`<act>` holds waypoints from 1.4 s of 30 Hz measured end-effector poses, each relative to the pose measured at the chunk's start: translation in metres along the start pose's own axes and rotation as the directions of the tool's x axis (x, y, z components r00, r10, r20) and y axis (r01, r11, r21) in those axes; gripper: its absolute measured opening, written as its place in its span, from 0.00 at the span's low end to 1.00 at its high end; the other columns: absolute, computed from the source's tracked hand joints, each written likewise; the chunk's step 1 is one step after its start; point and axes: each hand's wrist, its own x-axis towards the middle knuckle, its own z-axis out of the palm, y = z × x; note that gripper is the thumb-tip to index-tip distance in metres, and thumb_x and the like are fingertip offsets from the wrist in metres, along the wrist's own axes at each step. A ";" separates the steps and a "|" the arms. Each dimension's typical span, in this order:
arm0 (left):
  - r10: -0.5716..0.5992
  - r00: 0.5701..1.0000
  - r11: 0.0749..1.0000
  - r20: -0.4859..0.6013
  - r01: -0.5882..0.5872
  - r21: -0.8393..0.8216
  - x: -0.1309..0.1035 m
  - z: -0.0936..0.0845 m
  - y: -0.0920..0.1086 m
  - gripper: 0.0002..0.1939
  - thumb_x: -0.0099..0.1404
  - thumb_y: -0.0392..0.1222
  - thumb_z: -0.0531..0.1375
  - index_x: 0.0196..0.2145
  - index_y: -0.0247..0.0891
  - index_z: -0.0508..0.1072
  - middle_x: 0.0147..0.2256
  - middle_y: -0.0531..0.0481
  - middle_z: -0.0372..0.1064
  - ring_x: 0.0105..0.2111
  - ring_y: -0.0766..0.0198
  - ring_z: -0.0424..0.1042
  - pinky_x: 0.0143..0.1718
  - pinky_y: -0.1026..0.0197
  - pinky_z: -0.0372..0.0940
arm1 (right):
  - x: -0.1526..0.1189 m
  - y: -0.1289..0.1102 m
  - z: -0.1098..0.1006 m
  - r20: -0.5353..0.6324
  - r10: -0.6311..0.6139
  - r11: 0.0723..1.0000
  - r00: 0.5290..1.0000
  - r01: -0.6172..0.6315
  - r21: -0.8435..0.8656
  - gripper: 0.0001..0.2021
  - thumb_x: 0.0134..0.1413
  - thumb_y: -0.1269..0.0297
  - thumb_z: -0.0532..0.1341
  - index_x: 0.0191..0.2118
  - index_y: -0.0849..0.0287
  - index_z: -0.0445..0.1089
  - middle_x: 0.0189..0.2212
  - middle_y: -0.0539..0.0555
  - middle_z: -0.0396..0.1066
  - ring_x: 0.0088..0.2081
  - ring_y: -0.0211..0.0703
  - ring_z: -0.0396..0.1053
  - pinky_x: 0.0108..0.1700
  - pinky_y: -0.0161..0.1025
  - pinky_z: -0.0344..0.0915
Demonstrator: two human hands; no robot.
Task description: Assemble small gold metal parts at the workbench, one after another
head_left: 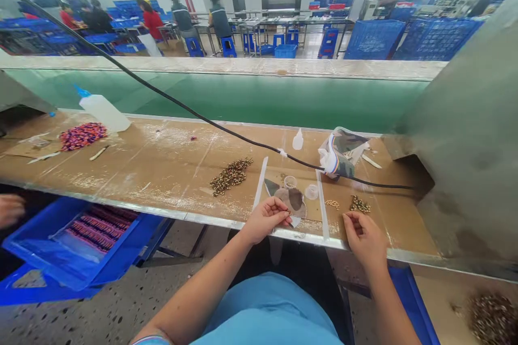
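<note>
My left hand (267, 220) is closed in a pinch at the bench's front edge, over a piece of patterned cloth (298, 208). Whatever its fingertips hold is too small to name. My right hand (365, 237) is also pinched, just in front of a small pile of dark-and-gold pieces (359, 205); its fingertips hide what they hold, if anything. Tiny tan pieces (332, 204) lie between the hands. Behind the cloth stand a clear round cup (290, 182) and a second small clear cup (311, 192). A larger heap of dark-and-gold pieces (230, 177) lies to the left.
A black cable (194, 111) crosses above the bench. Behind are a small white bottle (298, 140) and a camouflage-patterned bag (343, 151). Leftward are a large white bottle (106, 112), pink-purple pieces (83, 136) and a blue crate (44, 248). Another person's hand (10, 210) shows at far left.
</note>
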 end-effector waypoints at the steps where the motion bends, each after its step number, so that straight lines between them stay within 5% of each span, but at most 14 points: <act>1: -0.006 1.000 1.000 0.003 0.006 -0.008 0.000 0.000 0.000 0.19 0.44 0.46 0.71 0.27 0.34 0.67 0.22 0.53 0.70 0.24 0.69 0.72 0.28 0.67 0.66 | 0.000 0.000 -0.001 0.004 -0.002 1.000 1.000 0.002 -0.003 0.22 0.57 0.44 0.51 0.31 0.57 0.70 0.25 0.54 0.70 0.24 0.39 0.66 0.27 0.37 0.64; 9: -0.030 1.000 0.993 0.006 0.031 -0.114 0.004 -0.001 0.002 0.20 0.45 0.46 0.71 0.28 0.34 0.66 0.22 0.53 0.70 0.23 0.69 0.71 0.26 0.66 0.65 | 0.001 -0.012 -0.002 0.016 -0.001 1.000 1.000 0.001 0.024 0.21 0.56 0.43 0.54 0.30 0.56 0.72 0.22 0.52 0.70 0.20 0.37 0.63 0.23 0.36 0.60; 12: -0.018 1.000 0.986 -0.022 0.014 -0.167 0.009 -0.001 0.008 0.21 0.44 0.46 0.72 0.28 0.34 0.66 0.22 0.54 0.69 0.23 0.70 0.71 0.26 0.67 0.64 | 0.008 -0.029 0.001 0.022 -0.147 0.989 0.989 0.147 0.009 0.16 0.58 0.49 0.55 0.31 0.55 0.73 0.26 0.52 0.72 0.26 0.39 0.67 0.28 0.37 0.62; 17: -0.004 0.999 0.970 -0.048 -0.007 -0.242 0.020 -0.010 0.017 0.21 0.44 0.44 0.72 0.28 0.34 0.66 0.23 0.54 0.69 0.23 0.70 0.71 0.26 0.67 0.63 | 0.033 -0.065 0.014 -0.038 -0.445 0.877 0.895 0.427 -0.218 0.10 0.58 0.56 0.58 0.34 0.48 0.76 0.28 0.51 0.73 0.30 0.40 0.66 0.37 0.41 0.58; 29: -0.044 0.999 0.895 0.009 0.043 -0.443 0.029 -0.022 0.013 0.20 0.45 0.41 0.72 0.30 0.34 0.66 0.23 0.54 0.67 0.23 0.72 0.68 0.28 0.67 0.62 | 0.069 -0.090 0.044 0.104 -0.621 0.716 0.777 0.617 -0.327 0.12 0.62 0.59 0.55 0.33 0.51 0.75 0.27 0.50 0.73 0.31 0.40 0.61 0.41 0.42 0.52; 38: -0.041 0.998 0.905 0.039 0.053 -0.423 0.029 -0.022 0.012 0.20 0.48 0.44 0.71 0.32 0.35 0.65 0.26 0.55 0.66 0.24 0.73 0.66 0.28 0.66 0.60 | 0.070 -0.089 0.050 0.163 -0.553 0.775 0.817 0.576 -0.259 0.13 0.61 0.56 0.54 0.33 0.52 0.74 0.30 0.52 0.73 0.33 0.41 0.63 0.43 0.42 0.53; 42: -0.041 0.998 0.905 0.048 0.058 -0.422 0.029 -0.022 0.012 0.21 0.48 0.44 0.71 0.32 0.35 0.65 0.26 0.54 0.66 0.24 0.73 0.66 0.29 0.66 0.60 | 0.070 -0.086 0.048 0.099 -0.546 0.797 0.832 0.553 -0.242 0.12 0.61 0.58 0.55 0.33 0.54 0.73 0.30 0.53 0.73 0.33 0.42 0.64 0.42 0.42 0.54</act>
